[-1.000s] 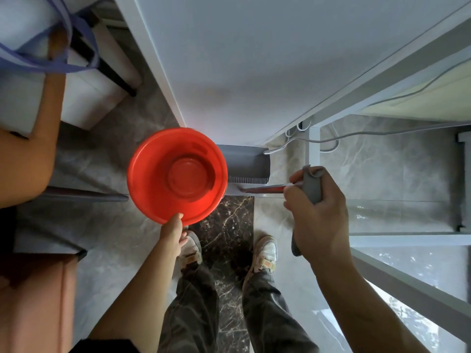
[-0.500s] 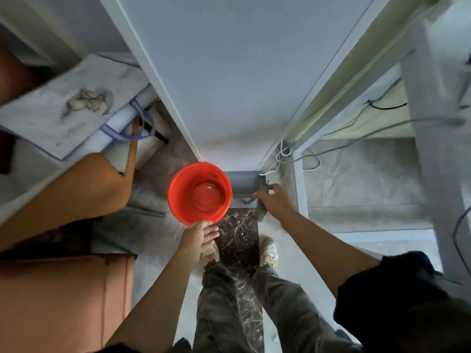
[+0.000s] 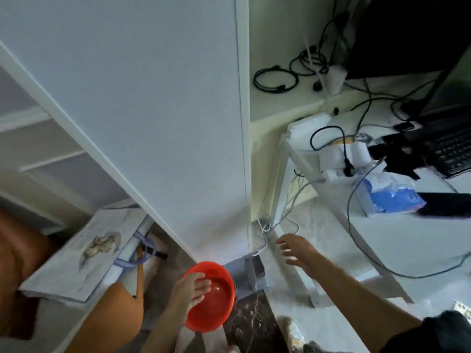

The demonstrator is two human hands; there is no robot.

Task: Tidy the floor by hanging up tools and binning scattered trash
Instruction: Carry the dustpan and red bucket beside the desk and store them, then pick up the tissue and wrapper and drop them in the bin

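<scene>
Here the left hand (image 3: 190, 289) has its grip on a round, glossy red basin (image 3: 212, 296) (plastic-looking); right hand (image 3: 297, 252) spread, empty

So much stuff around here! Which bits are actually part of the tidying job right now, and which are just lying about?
Part of the job:
- red basin, gripped at its rim by the left hand
- grey dustpan standing against the wall
- right hand, open and empty

Just lying about:
- black cables on the shelf
- keyboard
- blue tissue pack
- marble-patterned board
</scene>
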